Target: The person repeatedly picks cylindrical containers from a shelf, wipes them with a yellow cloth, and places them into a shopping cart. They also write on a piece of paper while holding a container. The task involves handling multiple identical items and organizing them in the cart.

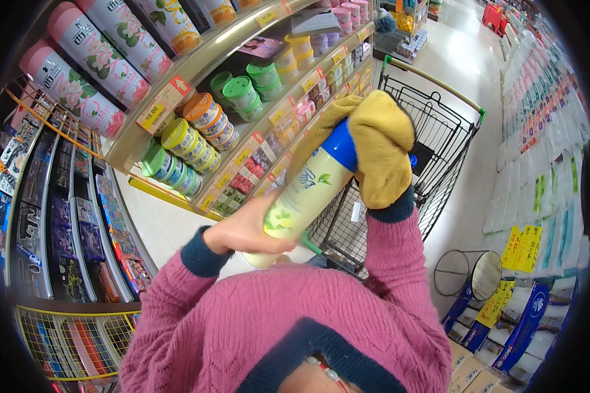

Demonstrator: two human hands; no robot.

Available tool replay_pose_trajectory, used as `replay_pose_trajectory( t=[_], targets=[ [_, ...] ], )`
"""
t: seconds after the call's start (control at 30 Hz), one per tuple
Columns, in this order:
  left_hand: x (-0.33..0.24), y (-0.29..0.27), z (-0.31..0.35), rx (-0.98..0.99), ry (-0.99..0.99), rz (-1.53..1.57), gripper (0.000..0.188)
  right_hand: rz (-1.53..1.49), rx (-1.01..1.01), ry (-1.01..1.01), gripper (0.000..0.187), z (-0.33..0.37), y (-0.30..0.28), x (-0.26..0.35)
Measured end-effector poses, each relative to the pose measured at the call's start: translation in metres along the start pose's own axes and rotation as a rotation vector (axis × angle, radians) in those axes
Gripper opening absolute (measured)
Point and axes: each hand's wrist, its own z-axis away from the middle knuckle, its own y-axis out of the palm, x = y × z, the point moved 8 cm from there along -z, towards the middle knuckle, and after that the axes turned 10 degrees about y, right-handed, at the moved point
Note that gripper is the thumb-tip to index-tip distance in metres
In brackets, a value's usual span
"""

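A tall aerosol can (pixel 303 191), pale yellow-green with leaf pictures and a blue cap (pixel 339 148), is held slanting in front of my chest. My left hand (pixel 248 224) is closed round its lower end. A mustard-yellow cloth mitt (pixel 383 141) covers my right hand (pixel 388 164), so its fingers are hidden. The mitt wraps about the capped end, with one part passing behind the can and another beside the blue cap. Both hands are on the can at once.
Ahead stands a black wire shopping cart (pixel 432 114) with green trim. Shelves on the left hold pink-capped spray cans (pixel 72 92) and colourful tubs (pixel 190 141). Hanging packets (pixel 537 164) line the right side, near a round wire basket (pixel 452 272). Yellow-edged wire racks (pixel 78 340) stand lower left.
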Motion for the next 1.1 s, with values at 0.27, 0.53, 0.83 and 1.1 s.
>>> replay_pose_trajectory(
  t=[0.27, 0.53, 0.83, 1.1],
  targets=[
    [0.004, 0.040, -0.016, 0.203, -0.049, 0.793, 0.085, 0.382, -0.382, -0.106, 0.044, 0.030, 0.008, -0.002],
    [0.001, -0.014, -0.029, -0.221, 0.178, -0.327, 0.080, 0.151, -0.458, -0.029, 0.041, 0.005, -0.040, -0.015],
    [0.016, 0.008, -0.026, -0.158, 0.060, 0.829, 0.060, 0.558, -0.163, -0.085, 0.038, 0.048, 0.035, 0.016],
    [0.013, 0.053, -0.059, 0.286, 0.071, 1.349, 0.082, 0.158, -0.694, -0.065, 0.053, 0.013, -0.048, -0.025]
  ],
)
